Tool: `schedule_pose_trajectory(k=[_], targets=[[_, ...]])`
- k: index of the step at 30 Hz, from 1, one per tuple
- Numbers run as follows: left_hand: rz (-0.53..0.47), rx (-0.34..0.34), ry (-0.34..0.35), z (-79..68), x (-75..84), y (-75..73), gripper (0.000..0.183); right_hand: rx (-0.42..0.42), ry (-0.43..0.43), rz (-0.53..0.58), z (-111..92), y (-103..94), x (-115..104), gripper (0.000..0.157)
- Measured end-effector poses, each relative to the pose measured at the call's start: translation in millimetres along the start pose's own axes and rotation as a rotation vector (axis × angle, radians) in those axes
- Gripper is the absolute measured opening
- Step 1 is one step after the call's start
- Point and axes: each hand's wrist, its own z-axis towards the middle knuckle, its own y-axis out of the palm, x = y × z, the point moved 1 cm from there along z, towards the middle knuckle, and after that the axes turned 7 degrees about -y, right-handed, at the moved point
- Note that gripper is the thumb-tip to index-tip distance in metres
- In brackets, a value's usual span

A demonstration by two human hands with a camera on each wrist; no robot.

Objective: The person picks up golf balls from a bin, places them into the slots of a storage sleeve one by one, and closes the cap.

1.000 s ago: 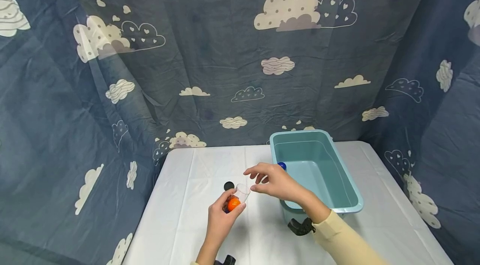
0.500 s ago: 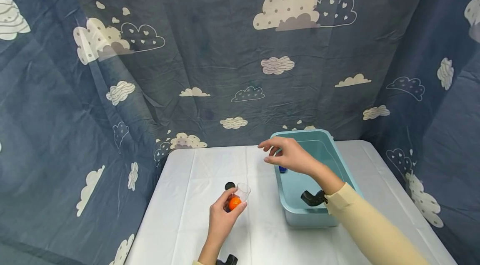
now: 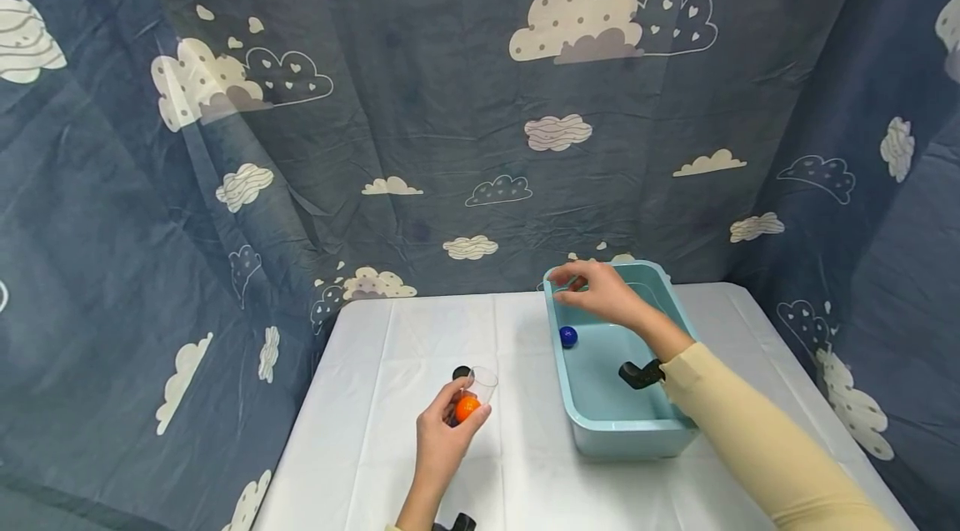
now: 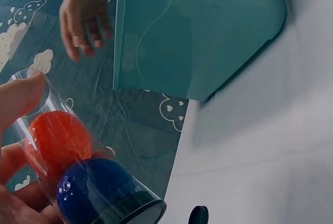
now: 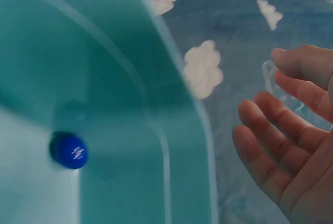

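My left hand (image 3: 441, 435) holds a clear plastic tube (image 3: 485, 381) tilted above the table. Inside the tube sit an orange ball (image 4: 58, 143) and, against its dark base (image 4: 143, 211), a dark blue ball (image 4: 96, 190). My right hand (image 3: 600, 291) is raised over the far left rim of the teal basin (image 3: 630, 426), its fingers loosely bent around nothing. Within the basin, a blue ball (image 3: 568, 337) lies on the floor near the left wall, and it also shows in the right wrist view. A black round cap (image 3: 461, 372) is on the table just beyond my left hand, partly hidden.
A white cloth covers the table (image 3: 405, 364). Behind and at both sides hangs a dark blue curtain (image 3: 450, 97) with a cloud pattern. The basin occupies the table's right half. Each wrist carries a black camera mount (image 3: 640, 374).
My right hand has moved from beside the tube, up and right, to above the basin, uncovering the blue ball there. My left hand stays nearly still, holding the tube.
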Motion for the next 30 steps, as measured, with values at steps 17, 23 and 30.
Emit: schedule_pose_trajectory(k=[17,23,30], targets=[[-0.044,0.01,-0.017,4.0,-3.0,-5.9,0.046,-0.18,0.167,-0.029,7.9,21.5,83.9,0.038],[-0.062,0.013,-0.018,3.1,-3.5,-7.1,0.044,-0.288,0.273,0.019,8.5,35.8,105.7,0.04],[-0.056,0.02,-0.026,2.3,-4.4,-8.2,0.043,-0.348,0.438,0.076,1.7,49.5,122.3,0.045]])
